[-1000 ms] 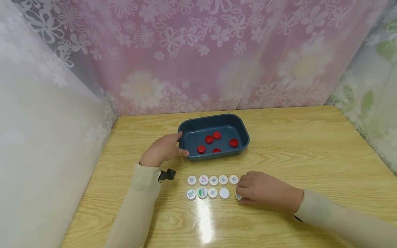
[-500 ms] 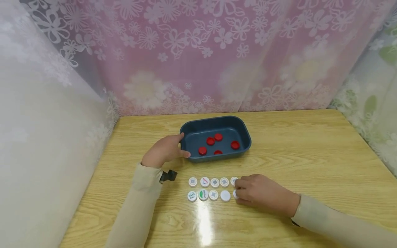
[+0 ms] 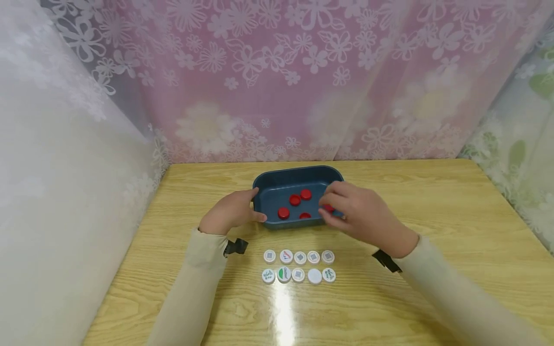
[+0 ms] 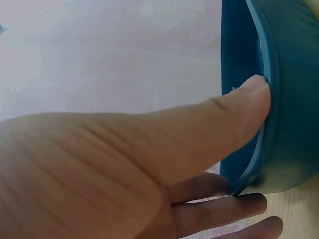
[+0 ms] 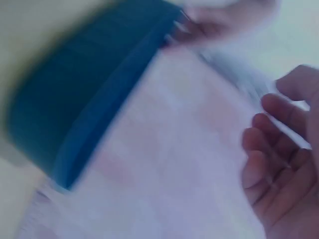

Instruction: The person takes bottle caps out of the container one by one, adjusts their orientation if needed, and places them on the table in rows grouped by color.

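My left hand (image 3: 228,212) grips the left end of a dark blue plastic basin (image 3: 291,224), with the thumb (image 4: 244,104) on its rim in the left wrist view. Inside the basin lie several red bottle caps (image 3: 283,213). Over the basin's right end hovers my right hand (image 3: 361,211), its fingers loosely curled and nothing between them in the right wrist view; it partly covers one red cap (image 3: 328,208). In front of the basin, white bottle caps (image 3: 314,276) form two neat rows, some printed with logos or square codes.
The wood-grain table (image 3: 415,202) carries everything. A pink floral curtain (image 3: 277,105) hangs along its back edge, with pale curtains at the left and right. Black straps (image 3: 235,246) show at both wrists.
My right hand has left the right end of the white cap rows and moved up and forward over the basin, uncovering the last caps. The left hand keeps its hold on the basin.
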### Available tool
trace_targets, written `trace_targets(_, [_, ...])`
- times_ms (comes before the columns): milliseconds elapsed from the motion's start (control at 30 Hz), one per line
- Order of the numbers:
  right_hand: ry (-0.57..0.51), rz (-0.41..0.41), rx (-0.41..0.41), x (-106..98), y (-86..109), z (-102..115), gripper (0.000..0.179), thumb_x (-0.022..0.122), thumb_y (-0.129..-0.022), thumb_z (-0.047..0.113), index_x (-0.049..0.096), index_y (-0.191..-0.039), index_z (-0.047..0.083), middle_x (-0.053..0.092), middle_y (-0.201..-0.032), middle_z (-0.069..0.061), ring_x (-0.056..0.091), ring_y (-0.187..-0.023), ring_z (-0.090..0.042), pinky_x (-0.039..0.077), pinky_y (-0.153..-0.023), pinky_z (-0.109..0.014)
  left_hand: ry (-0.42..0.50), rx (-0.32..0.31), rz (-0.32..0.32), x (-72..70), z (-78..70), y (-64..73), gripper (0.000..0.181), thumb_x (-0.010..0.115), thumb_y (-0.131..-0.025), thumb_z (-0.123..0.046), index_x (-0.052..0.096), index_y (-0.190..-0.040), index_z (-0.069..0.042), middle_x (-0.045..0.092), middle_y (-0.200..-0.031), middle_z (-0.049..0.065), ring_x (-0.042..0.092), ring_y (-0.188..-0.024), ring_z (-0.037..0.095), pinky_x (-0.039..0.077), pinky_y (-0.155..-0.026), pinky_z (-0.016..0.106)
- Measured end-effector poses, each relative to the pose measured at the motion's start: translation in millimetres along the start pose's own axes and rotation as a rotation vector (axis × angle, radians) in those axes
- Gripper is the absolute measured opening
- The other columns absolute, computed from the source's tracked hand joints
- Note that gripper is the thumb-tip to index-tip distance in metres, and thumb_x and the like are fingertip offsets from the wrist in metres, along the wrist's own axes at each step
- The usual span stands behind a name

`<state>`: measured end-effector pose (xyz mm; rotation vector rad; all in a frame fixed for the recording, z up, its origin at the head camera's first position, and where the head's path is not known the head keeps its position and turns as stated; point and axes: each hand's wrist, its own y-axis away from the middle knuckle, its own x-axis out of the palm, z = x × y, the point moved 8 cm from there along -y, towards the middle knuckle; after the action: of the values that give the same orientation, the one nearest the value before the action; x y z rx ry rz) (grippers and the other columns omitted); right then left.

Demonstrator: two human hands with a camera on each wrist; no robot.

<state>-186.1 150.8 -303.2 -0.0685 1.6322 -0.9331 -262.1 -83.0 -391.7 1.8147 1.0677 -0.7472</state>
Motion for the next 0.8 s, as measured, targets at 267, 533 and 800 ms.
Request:
trace_targets(267, [0.156,-0.208,0.326,-24.8,-17.5,-41.5,0.013,0.075,-0.092,0.012,0.071,-0.102,0.005,0.066,-0.099,-0.009,0.055,-0.064,-0.022,0.039,-0.044,-0.034,0.02,0.001,0.0,1.7,3.3,-0.8,0.094,0.08,-0.092,-0.038,0.027,-0.165,-0.012,0.035,-0.167,0.008,0.037,-0.151,0.03,0.037,-0.12,0.049])
trace_targets(533, [0.087,-0.118,0.313,-3.2,-16.5,-37.9,0.021,0.079,-0.09,0.014,0.073,-0.107,0.004,0.068,-0.106,-0.011,0.066,-0.086,-0.028,0.05,-0.049,-0.037,-0.012,-0.009,-0.014,-1.3,6.4,-0.3,0.096,0.082,-0.089,-0.043,0.031,-0.164,-0.013,0.038,-0.165,0.008,0.04,-0.149,0.029,0.04,-0.117,0.048])
trace_targets(800, [0.061,-0.047,0.382,14.6,-18.3,-44.2,0.029,0.081,-0.088,0.016,0.071,-0.111,0.0,0.063,-0.111,-0.015,0.06,-0.098,-0.032,0.057,-0.062,-0.044,-0.07,0.043,-0.041,-7.5,4.1,-2.4,0.095,0.084,-0.088,-0.043,0.036,-0.161,-0.005,0.027,-0.169,0.014,0.034,-0.152,0.036,0.038,-0.119,0.05])
